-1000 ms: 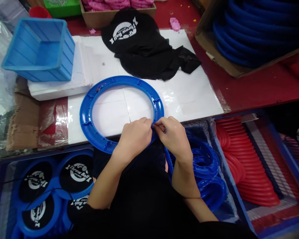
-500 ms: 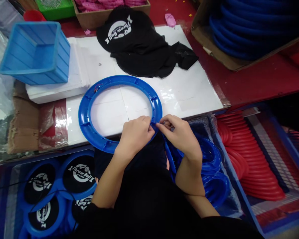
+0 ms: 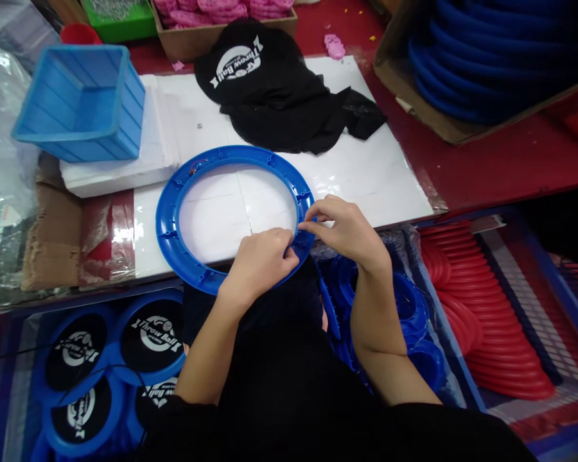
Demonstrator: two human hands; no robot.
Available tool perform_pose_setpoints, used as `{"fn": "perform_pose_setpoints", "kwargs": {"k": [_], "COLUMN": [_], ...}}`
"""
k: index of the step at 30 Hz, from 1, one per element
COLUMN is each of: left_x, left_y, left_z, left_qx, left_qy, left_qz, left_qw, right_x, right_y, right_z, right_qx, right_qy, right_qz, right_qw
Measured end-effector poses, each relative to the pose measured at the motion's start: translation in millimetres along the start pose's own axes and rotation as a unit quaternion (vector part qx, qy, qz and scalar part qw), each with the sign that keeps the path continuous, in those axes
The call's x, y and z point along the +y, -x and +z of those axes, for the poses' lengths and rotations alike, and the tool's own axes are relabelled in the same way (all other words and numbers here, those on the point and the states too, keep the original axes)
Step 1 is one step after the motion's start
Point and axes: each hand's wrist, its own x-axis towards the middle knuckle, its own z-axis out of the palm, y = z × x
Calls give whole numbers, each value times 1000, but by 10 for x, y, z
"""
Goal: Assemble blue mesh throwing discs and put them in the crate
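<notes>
A blue plastic ring (image 3: 167, 226) lies with its hollow, ribbed side up, its near edge overhanging the white board. My left hand (image 3: 261, 262) is closed on its near right part, thumb and fingers curled in. At the ring's right side, my right hand (image 3: 345, 230) pinches thumb and forefinger together over the channel; whatever is between the tips is too small to make out. A small part with a reddish wire (image 3: 196, 168) sits in the channel at the far left. Beyond the ring, a black mesh cover (image 3: 282, 102) printed "Throw Ball" lies crumpled.
A light blue bin (image 3: 81, 106) stands on a white slab at left. Behind are a carton (image 3: 187, 43) of pink pieces and, at right, a box of blue rings (image 3: 462, 70). Below the table are crates with covered discs (image 3: 157, 333), blue parts and red rings (image 3: 501, 321).
My right hand has shifted up along the ring's right side, its fingers now higher over the channel. The left hand keeps its place on the ring. The view has shifted slightly.
</notes>
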Motion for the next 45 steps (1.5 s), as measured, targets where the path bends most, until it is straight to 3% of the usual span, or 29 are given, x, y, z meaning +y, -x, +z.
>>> {"fn": "perform_pose_setpoints", "kwargs": {"k": [13, 21, 27, 33, 40, 45], "left_x": [-20, -27, -35, -20, -26, -22], "left_y": [-15, -18, -23, -16, -15, -1], "left_z": [6, 9, 11, 2, 5, 6], "left_qx": [-4, 5, 8, 5, -2, -5], "left_qy": [34, 35, 30, 29, 24, 17], "left_qz": [-1, 12, 17, 12, 7, 5], "left_qw": [999, 999, 999, 1000, 1000, 1000], "right_x": [155, 115, 67, -35, 11, 120], "right_y": [72, 215, 217, 93, -51, -125], "right_z": [131, 178, 88, -40, -120, -125], "right_qx": [41, 85, 47, -61, -137, -131], "right_qy": [-125, -80, -39, 33, 26, -9], "right_qz": [90, 82, 48, -24, 9, -5], "right_qw": [987, 990, 997, 997, 990, 991]}}
